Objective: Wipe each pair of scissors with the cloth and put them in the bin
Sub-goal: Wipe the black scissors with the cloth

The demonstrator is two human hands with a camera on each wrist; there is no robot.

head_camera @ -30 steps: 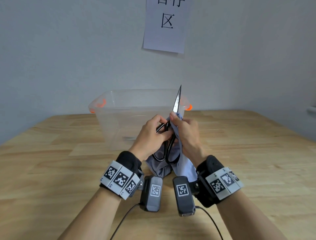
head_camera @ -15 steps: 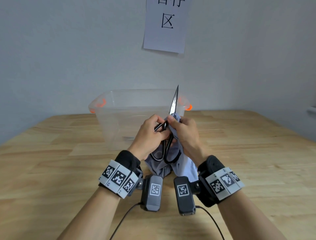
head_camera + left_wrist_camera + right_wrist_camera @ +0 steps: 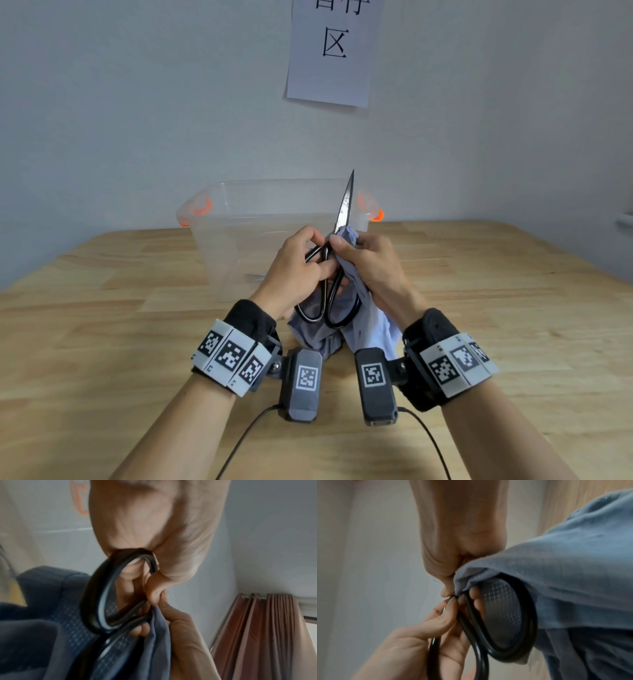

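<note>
Black-handled scissors (image 3: pixel 343 212) stand blade-up over the table, in front of the clear bin (image 3: pixel 239 236). My left hand (image 3: pixel 301 267) grips their handle loops (image 3: pixel 102 595), fingers curled through and round them. My right hand (image 3: pixel 370 263) pinches the grey-blue cloth (image 3: pixel 363 325) round the base of the blade. The cloth (image 3: pixel 556 574) hangs down behind the loops (image 3: pixel 505 615) to the table. The blade tip is bare and points up and slightly right.
The clear bin has orange handles (image 3: pixel 202 209) and stands at the back of the wooden table (image 3: pixel 102 325), near the wall. Something thin lies on its floor, too faint to name. A paper sign (image 3: pixel 334 51) hangs on the wall. Cables trail from both wrist cameras.
The scissors have slid down a little through the cloth and tilted slightly left. My right hand's pinch sits lower on the blade, near the pivot.
</note>
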